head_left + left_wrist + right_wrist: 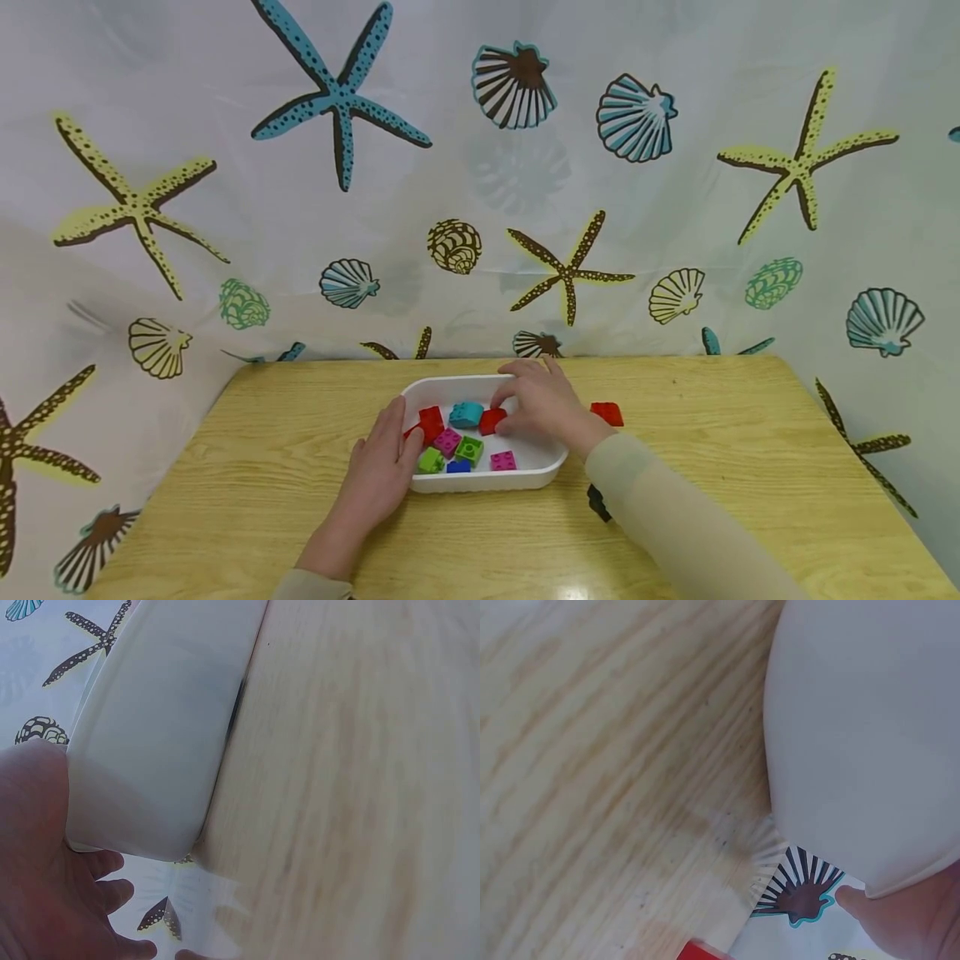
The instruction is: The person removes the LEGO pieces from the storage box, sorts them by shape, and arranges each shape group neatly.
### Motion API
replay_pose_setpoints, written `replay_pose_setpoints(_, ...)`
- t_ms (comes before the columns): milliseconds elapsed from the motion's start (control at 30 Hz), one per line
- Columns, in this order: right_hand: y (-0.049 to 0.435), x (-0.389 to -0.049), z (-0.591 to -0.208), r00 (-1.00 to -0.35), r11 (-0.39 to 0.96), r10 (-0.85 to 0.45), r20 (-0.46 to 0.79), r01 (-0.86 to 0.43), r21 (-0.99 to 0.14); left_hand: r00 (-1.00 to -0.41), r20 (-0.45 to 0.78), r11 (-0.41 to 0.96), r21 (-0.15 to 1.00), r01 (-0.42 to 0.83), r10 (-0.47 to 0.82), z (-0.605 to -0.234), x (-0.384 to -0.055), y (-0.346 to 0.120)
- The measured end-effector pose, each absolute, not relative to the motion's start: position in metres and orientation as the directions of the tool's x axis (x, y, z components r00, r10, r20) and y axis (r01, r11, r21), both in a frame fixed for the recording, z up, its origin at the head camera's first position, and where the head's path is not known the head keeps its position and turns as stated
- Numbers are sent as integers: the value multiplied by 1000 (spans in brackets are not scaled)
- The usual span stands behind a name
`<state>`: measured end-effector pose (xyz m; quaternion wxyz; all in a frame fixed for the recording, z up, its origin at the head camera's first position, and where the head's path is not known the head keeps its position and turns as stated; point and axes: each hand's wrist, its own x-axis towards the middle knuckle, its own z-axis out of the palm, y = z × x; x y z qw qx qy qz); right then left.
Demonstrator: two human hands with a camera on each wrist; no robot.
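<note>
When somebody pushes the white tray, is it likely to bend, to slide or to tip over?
The white tray probably stays stiff, since its walls show no sagging. It would likely slide rather than tip, being low and wide on the flat table. The blocks inside may shift, as some lie apart.

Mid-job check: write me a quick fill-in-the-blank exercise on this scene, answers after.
The tray is ____ in colour.
The left hand is at the tray's ____ end.
The building block nearest the right hand is ____.
Visible pink building blocks in the tray number ____.

Missing words: white; left; red; two.
</note>
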<state>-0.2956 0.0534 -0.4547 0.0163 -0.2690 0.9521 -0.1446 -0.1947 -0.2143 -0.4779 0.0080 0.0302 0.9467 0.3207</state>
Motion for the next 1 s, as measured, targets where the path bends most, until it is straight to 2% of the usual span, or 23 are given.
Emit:
replay_pose_setpoints(600, 65, -300, -444, -816, 765, -577, 16, -548, -339, -998, -5, 792, 609, 44, 59, -474, -195, -212)
replay_pose_setpoints(1000, 74, -291, -431, -833, 777, -549, 65, -537, -328, -998, 5, 791, 610, 53, 62, -476, -195, -213)
